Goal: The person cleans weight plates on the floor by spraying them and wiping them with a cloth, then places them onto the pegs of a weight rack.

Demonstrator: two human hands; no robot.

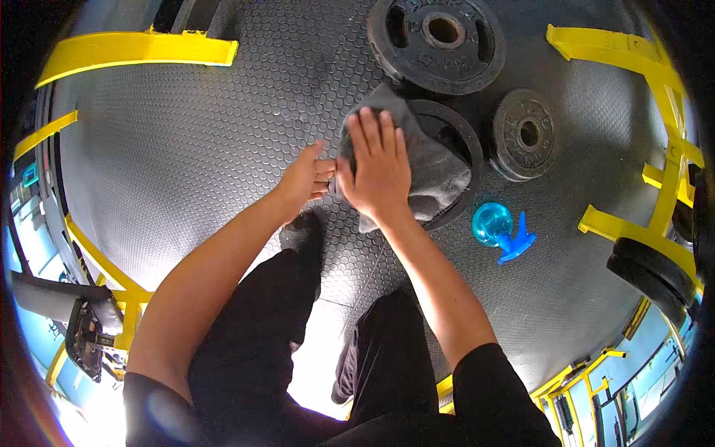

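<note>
A dark grey cloth (439, 175) is spread over part of a black weight plate (465, 134) on the floor. My right hand (378, 160) lies flat on the cloth, fingers stretched out. Just left of the cloth is my left hand (307, 177), its fingers apart and pointing toward the plate's left edge, with nothing visible in them. A blue spray bottle (493, 224) is on the floor to the right of my right forearm.
Beyond the cloth lies a large weight plate (410, 59); smaller plates (525, 134) are stacked to its right. Yellow frames (141, 51) stand at both sides. My shoe (302, 232) is below my left hand on the black rubber floor (186, 149).
</note>
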